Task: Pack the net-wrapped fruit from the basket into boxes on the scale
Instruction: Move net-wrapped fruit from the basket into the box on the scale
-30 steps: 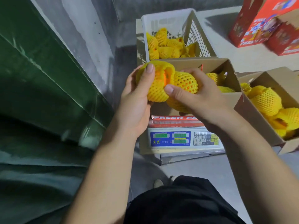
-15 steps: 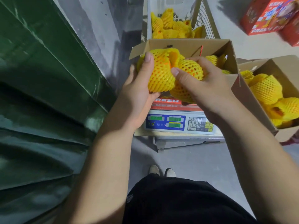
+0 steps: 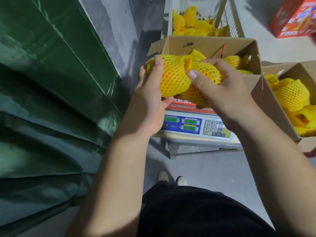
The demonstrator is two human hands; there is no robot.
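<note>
My left hand (image 3: 150,101) grips an orange fruit in yellow foam net (image 3: 172,77) above the near edge of an open cardboard box (image 3: 212,44). My right hand (image 3: 220,93) grips two more net-wrapped fruits (image 3: 204,73), pressed against the left one. The box stands on a scale (image 3: 196,125) with lit green digits and holds several wrapped fruits (image 3: 233,60). Behind it a white plastic basket (image 3: 227,19) holds several more wrapped fruits (image 3: 191,23).
A second open cardboard box (image 3: 266,100) with wrapped fruit stands to the right. A red printed carton (image 3: 294,19) lies at the back right. A dark green tarp (image 3: 51,100) fills the left side. My shoes (image 3: 171,178) stand on grey floor below the scale's stand.
Both hands have come slightly nearer to me and lower with the fruits, still over the box's near edge. The view has tilted further down.
</note>
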